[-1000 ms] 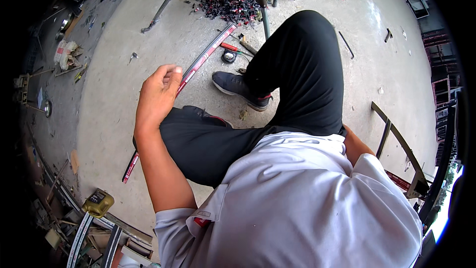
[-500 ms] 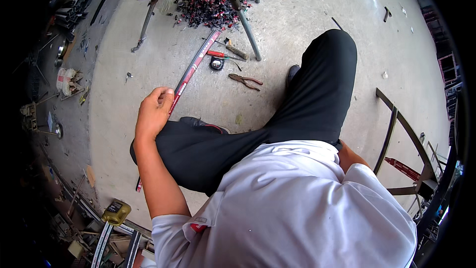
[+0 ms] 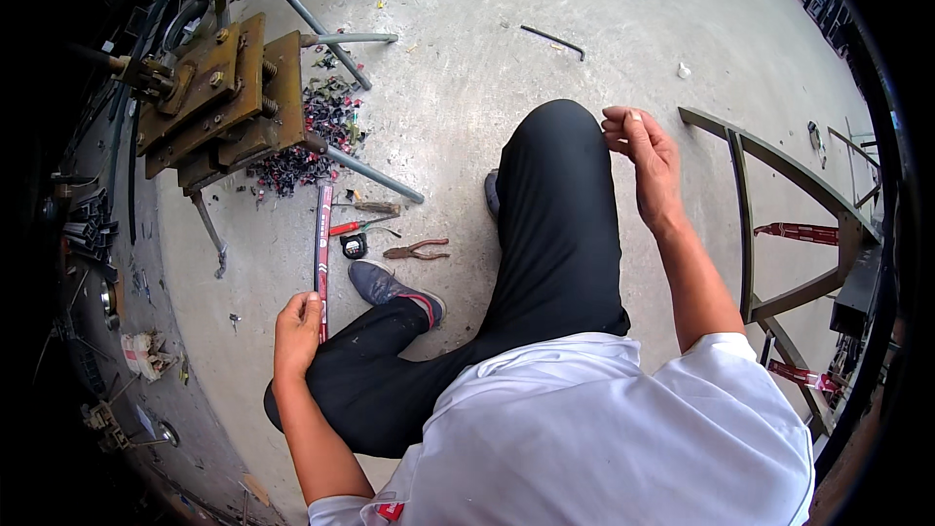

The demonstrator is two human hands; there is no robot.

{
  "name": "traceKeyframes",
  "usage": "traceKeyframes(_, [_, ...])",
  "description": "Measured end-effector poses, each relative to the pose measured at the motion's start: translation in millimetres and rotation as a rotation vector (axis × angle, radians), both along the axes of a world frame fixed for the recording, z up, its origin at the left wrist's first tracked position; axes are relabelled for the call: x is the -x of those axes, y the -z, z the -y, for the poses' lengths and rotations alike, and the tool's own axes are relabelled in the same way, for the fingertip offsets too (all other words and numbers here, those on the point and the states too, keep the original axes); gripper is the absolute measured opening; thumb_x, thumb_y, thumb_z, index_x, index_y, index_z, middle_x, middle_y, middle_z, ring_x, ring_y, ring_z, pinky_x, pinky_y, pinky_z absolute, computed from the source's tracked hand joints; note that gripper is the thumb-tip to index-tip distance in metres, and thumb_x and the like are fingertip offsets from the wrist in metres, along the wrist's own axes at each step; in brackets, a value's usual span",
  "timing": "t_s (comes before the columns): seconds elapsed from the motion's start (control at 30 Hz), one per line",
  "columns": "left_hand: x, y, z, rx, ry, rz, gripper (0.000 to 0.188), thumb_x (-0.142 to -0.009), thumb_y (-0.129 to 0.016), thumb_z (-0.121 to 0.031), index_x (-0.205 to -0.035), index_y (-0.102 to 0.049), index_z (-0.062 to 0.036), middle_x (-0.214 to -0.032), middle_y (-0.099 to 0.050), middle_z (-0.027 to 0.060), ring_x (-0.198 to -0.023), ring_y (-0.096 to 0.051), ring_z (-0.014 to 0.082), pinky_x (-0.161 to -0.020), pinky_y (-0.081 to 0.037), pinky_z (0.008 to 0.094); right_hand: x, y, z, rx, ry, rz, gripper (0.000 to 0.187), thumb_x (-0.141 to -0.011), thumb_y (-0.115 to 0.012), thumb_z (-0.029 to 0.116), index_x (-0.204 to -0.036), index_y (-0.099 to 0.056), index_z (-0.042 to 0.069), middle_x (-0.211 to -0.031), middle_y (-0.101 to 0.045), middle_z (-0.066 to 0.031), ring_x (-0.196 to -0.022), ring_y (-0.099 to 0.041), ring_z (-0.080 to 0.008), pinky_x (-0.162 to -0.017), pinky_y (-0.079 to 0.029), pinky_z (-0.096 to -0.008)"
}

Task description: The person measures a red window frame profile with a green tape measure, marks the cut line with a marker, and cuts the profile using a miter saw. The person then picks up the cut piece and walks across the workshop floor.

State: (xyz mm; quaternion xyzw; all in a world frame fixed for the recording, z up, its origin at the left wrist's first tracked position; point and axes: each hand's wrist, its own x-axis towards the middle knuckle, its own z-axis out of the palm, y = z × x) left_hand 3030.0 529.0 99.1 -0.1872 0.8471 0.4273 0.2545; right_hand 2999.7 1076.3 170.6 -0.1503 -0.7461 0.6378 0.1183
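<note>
My left hand [image 3: 295, 336] is closed on a long narrow strip with red printed film [image 3: 323, 258], beside my bent left knee. The strip points away from me, its far end near the scrap pile under a metal press. My right hand [image 3: 651, 166] is raised just right of my right knee, thumb and fingers drawn together; whatever they may hold cannot be made out. On the floor right of the strip are a black tape measure [image 3: 354, 246], red-handled pliers [image 3: 417, 250], a red-handled tool [image 3: 346, 228] and a brown-handled tool [image 3: 378, 206].
The rusty plate press [image 3: 229, 88] on pipe legs stands at far left over dark and red scraps [image 3: 331, 127]. A dark curved metal frame [image 3: 745, 224] lies at right. A bent rod [image 3: 552, 41] rests on the floor ahead. Assorted parts line the left side.
My view has swung rightward, bringing the press fully into sight at left. My right hand has come up from beside my hip to my right knee. My left hand still holds the strip.
</note>
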Motion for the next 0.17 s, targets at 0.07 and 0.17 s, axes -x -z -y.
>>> traceKeyframes(0.07, [19, -10, -13, 0.156, 0.232, -0.053, 0.038, -0.108, -0.065, -0.030, -0.123, -0.070, 0.0040, -0.098, -0.073, 0.0082, -0.088, -0.065, 0.0133, -0.083, -0.054, 0.0308, 25, -56, 44, -0.176, -0.125, -0.212, 0.043, -0.115, -0.046, 0.032, -0.129, -0.069, -0.002, -0.119, -0.072, -0.0097, -0.114, -0.066, -0.0183, -0.108, -0.049, -0.0374])
traceKeyframes(0.17, [61, -5, -32, 0.023, 0.264, -0.117, 0.038, -0.107, -0.066, -0.031, -0.124, -0.070, 0.0034, -0.097, -0.074, 0.0099, -0.088, -0.067, 0.0149, -0.083, -0.054, 0.0318, 46, -94, 69, -0.286, -0.355, -0.432, 0.066, -0.112, -0.043, 0.052, -0.134, -0.064, -0.006, -0.132, -0.065, -0.0188, -0.125, -0.063, -0.0280, -0.114, -0.045, -0.0425])
